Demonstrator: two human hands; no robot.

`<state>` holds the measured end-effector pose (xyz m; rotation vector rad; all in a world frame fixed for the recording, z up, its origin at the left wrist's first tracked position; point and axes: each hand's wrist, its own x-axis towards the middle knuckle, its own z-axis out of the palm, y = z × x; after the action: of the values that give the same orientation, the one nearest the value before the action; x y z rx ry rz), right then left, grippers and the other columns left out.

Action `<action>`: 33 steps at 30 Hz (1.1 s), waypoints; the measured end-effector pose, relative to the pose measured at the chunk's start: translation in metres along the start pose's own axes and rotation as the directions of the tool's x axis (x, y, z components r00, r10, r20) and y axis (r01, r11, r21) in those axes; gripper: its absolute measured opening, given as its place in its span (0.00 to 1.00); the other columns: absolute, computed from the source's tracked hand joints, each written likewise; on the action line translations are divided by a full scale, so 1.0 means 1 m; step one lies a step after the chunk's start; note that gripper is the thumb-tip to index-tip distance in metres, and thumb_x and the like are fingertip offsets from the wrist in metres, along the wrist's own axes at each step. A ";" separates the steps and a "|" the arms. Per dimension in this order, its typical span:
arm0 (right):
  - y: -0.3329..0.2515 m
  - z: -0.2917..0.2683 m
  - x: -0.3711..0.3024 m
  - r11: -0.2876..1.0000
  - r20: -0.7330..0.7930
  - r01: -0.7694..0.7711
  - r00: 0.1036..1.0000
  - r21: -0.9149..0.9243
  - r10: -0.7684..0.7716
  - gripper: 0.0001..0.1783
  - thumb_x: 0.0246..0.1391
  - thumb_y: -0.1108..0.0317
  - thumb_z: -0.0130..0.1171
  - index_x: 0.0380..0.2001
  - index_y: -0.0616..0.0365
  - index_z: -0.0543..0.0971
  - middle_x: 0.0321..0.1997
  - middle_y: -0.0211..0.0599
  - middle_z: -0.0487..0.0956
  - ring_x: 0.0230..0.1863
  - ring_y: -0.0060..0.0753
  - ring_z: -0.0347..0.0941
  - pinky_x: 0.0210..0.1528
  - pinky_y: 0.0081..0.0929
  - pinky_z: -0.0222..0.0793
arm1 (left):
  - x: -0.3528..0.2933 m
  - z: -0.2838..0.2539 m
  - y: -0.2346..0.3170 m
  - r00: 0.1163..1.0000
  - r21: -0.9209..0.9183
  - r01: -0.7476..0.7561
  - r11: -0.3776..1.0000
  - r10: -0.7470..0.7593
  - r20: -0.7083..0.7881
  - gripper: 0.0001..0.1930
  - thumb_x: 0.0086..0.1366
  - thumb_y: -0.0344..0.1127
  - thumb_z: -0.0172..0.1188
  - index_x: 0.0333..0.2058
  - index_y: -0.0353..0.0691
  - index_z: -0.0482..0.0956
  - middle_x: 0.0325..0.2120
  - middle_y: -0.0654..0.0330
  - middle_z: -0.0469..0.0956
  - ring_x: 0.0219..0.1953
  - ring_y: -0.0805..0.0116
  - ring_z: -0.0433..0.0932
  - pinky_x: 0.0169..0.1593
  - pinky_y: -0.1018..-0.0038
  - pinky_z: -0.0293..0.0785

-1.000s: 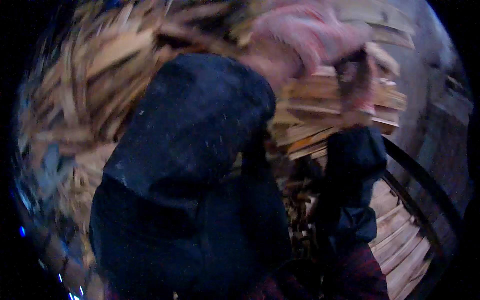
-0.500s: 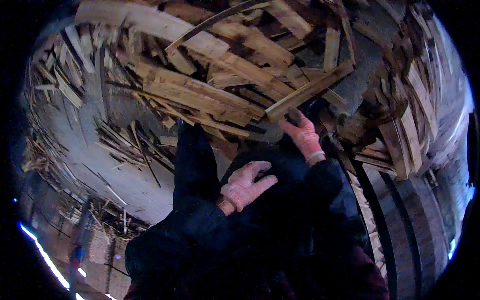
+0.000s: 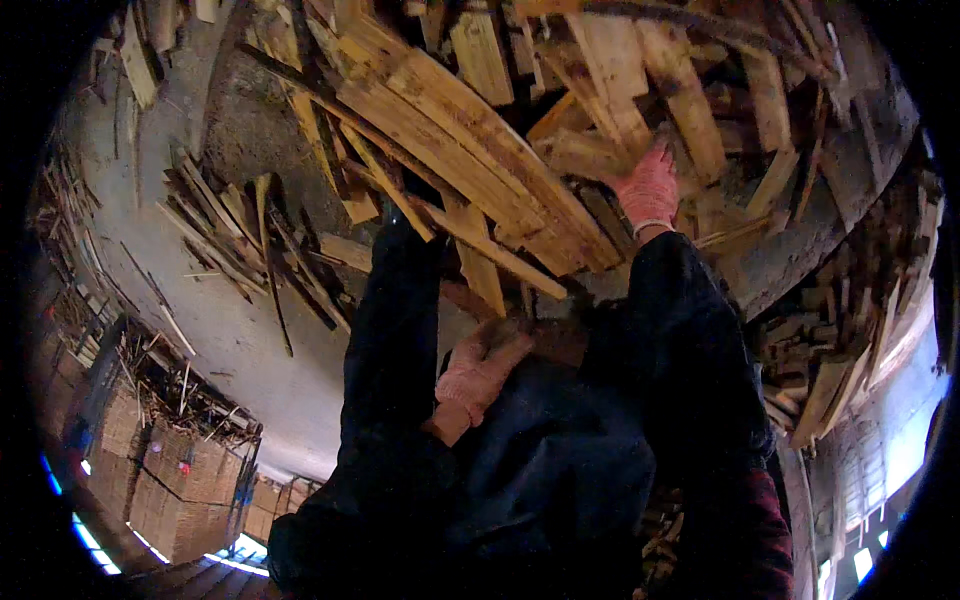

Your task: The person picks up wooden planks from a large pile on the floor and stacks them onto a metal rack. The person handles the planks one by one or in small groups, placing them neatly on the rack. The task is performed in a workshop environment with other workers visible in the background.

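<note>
My right hand (image 3: 648,192), in a pink knitted glove, reaches into a heap of loose wood. Its fingers stretch out apart from the thumb, at the lower end of a wooden plank (image 3: 612,75); whether they touch it I cannot tell. Close to my lap hovers my left hand (image 3: 474,380), in a matching glove, open and holding nothing, its fingertips smeared by motion. Between the hands and farther off lie two long planks (image 3: 480,160) side by side, slanting down to the right. A thin wood strip (image 3: 490,250) crosses below them.
Thin wood offcuts (image 3: 225,235) lie on the grey concrete floor (image 3: 150,270) at the left. Stacked wood pieces (image 3: 825,350) stand at the right. A bundled brown stack (image 3: 190,470) sits at the lower left. My dark-clothed leg (image 3: 385,310) extends toward the heap.
My right hand has moved farther out and right, into the wood heap. My left hand stays near my lap, its fingers now blurred. The whole view has shifted with my head.
</note>
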<state>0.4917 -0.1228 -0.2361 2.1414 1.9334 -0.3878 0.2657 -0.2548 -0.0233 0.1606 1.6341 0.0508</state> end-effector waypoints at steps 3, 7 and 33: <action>-0.022 -0.032 0.010 0.990 0.445 -0.121 0.885 -0.068 0.138 0.51 0.32 0.39 0.69 0.52 0.63 0.63 0.51 0.51 0.73 0.50 0.52 0.72 0.46 0.41 0.72 | 0.001 -0.008 -0.007 0.998 0.038 0.004 0.999 -0.006 0.055 0.26 0.56 0.48 0.62 0.48 0.37 0.74 0.43 0.56 0.78 0.47 0.61 0.74 0.52 0.74 0.66; 0.011 -0.028 -0.022 0.989 0.269 0.148 0.953 -0.022 -0.137 0.47 0.31 0.34 0.67 0.47 0.59 0.67 0.39 0.43 0.76 0.37 0.45 0.76 0.36 0.37 0.74 | -0.001 -0.002 0.020 0.995 0.064 0.080 0.995 -0.084 0.057 0.27 0.58 0.46 0.62 0.52 0.37 0.71 0.47 0.58 0.75 0.49 0.64 0.72 0.53 0.73 0.65; -0.050 -0.053 0.059 0.623 0.325 0.591 0.805 -0.513 -0.496 0.23 0.52 0.54 0.54 0.47 0.57 0.73 0.42 0.45 0.77 0.45 0.45 0.74 0.45 0.43 0.68 | 0.049 -0.046 -0.008 0.962 -0.918 0.102 0.384 0.197 0.189 0.19 0.65 0.41 0.50 0.50 0.36 0.74 0.40 0.60 0.77 0.47 0.65 0.73 0.54 0.71 0.68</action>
<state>0.4498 -0.0442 -0.2070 1.0673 2.2003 -0.0095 0.2162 -0.2528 -0.0693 -0.6566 1.0960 0.9642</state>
